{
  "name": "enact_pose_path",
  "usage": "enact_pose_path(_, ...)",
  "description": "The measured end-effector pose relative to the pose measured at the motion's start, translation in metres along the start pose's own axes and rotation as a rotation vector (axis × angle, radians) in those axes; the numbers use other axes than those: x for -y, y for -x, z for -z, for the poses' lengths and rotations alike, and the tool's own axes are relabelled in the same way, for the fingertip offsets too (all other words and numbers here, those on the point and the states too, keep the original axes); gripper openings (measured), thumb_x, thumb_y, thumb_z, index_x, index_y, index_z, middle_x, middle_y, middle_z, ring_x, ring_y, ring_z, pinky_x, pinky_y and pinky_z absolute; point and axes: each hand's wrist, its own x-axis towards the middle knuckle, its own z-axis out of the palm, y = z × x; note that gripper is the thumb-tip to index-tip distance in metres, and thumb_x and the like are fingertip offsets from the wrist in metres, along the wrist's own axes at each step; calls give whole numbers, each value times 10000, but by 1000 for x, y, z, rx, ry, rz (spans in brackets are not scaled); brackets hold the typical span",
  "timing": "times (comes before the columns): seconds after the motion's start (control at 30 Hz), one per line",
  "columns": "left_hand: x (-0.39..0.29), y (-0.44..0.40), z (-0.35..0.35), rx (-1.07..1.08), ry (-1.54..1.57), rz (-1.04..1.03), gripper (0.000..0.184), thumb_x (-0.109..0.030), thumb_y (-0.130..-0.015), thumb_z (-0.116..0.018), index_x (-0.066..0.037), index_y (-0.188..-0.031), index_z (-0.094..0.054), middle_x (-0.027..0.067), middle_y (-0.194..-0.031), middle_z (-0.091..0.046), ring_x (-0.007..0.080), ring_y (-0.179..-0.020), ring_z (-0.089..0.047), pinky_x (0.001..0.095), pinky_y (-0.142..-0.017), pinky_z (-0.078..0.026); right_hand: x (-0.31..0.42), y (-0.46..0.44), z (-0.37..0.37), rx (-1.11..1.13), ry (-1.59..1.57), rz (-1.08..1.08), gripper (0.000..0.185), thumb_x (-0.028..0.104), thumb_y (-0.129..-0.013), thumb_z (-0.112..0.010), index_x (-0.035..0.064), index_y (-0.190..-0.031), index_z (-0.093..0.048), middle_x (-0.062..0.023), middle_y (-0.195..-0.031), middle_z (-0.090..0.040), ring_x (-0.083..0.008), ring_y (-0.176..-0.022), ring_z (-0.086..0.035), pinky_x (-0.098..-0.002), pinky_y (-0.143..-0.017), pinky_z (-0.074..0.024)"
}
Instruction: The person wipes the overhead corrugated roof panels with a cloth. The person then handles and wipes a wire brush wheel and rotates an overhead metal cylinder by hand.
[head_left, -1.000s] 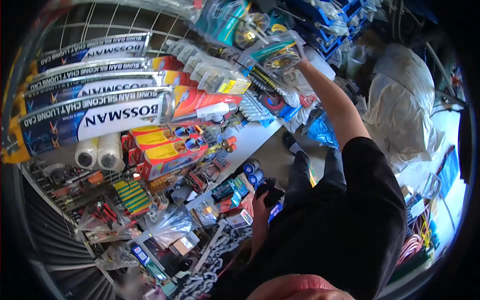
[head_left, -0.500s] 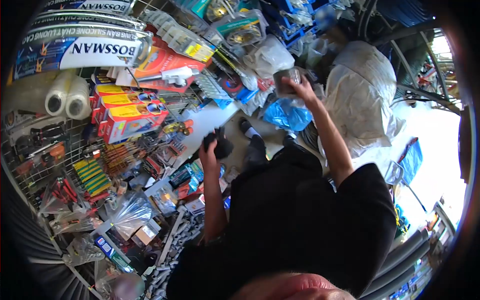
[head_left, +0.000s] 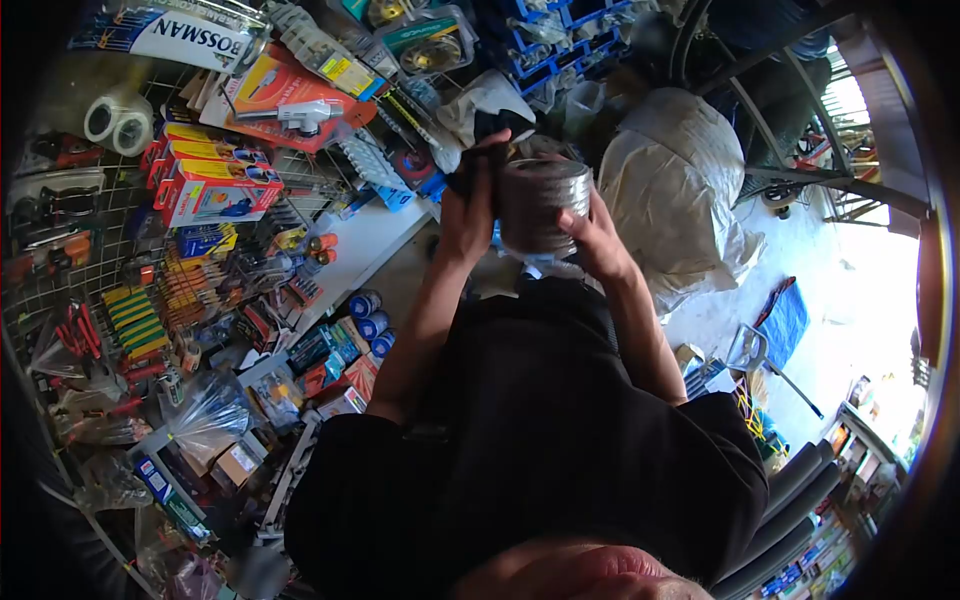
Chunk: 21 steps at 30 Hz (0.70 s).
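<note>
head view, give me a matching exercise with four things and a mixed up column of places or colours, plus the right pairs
Things:
1. cylinder
2. BOSSMAN pack
3. bins
4. draped cover

Places or colours:
A. blue, top middle of the view
B. pale, just right of the hands in the view
C. in the right hand's grip
D. top left of the view

Pairs: 1-C, 2-D, 3-A, 4-B
</note>
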Motion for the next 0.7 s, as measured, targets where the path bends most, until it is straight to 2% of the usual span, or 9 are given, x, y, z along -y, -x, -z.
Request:
enact_pose_path(0.1,-19,35,-16,-148,87,-156,445,-309,-1124,-378,-12,-1398,-565,128,-1442,-571,214,-1330,-510,381,-1128,-390,2,4,-13,67,-160,17,942,413,-867,-789,-4,-1561,-307,-142,-1431,-539,-238,-1306,-535,-389,-1126,-398)
enact_pose_path(0.13,-13,50,-15,-126,109,-163,464,-312,-1114,-385,3,-1393,-580,163,-1487,-533,278,-1369,-496,408,-1152,-372,0,3,-16,78,-153,19,942,413,-867,-789,-4,-1561,-307,-142,-1431,-539,-238,-1306,-535,-389,-1126,-398)
enact_pose_path(0.17,-21,52,-7,-79,-276,-425,464,-312,-1094,-414,-1,-1374,-617,198,-1487,-535,354,-1394,-483,434,-1178,-348,-6,2,-19,57,-238,23,940,424,-869,-783,0,-1561,-308,-144,-1437,-536,-245,-1312,-534,-395,-1130,-397)
enact_pose_path(0.27,-41,40,8,55,-587,-792,455,-307,-1069,-480,20,-1341,-641,219,-1437,-578,378,-1379,-510,458,-1165,-380,-11,3,-28,39,-220,66,940,437,-871,-777,6,-1561,-305,-148,-1443,-532,-252,-1320,-531,-400,-1133,-396)
enact_pose_path(0.43,-74,19,17,-39,-197,-331,401,-234,-1068,-519,22,-1362,-616,180,-1410,-606,278,-1301,-581,389,-1109,-429,16,7,-53,129,233,212,998,316,-779,-878,-6,-1537,-315,-130,-1368,-572,-224,-1286,-540,-375,-1112,-407)
enact_pose_path(0.5,-73,30,11,-76,-223,-386,403,-244,-1064,-527,14,-1359,-623,181,-1410,-604,297,-1331,-556,404,-1123,-414,18,0,-50,89,235,248,973,318,-788,-869,-6,-1529,-329,-129,-1355,-579,-224,-1278,-548,-373,-1105,-414)
enact_pose_path(0.53,-71,36,6,-108,-399,-569,387,-240,-1049,-550,-5,-1340,-648,191,-1408,-601,346,-1366,-518,433,-1141,-397,16,-5,-49,39,228,282,949,321,-797,-860,-7,-1521,-343,-129,-1342,-587,-223,-1269,-555,-371,-1098,-421)
enact_pose_path(0.63,-72,45,9,202,-833,-874,385,-241,-960,-635,-70,-1300,-699,200,-1445,-572,426,-1404,-465,496,-1168,-369,7,-13,-47,-65,-32,258,827,300,-874,-786,6,-1518,-358,-125,-1363,-584,-219,-1261,-560,-377,-1093,-432)
enact_pose_path(0.7,-67,27,16,121,-685,-827,422,-239,-990,-620,-79,-1380,-640,192,-1448,-575,359,-1365,-529,458,-1152,-396,6,-10,-48,-8,60,242,876,373,-893,-767,12,-1548,-311,-146,-1416,-556,-235,-1298,-541,-389,-1112,-420)
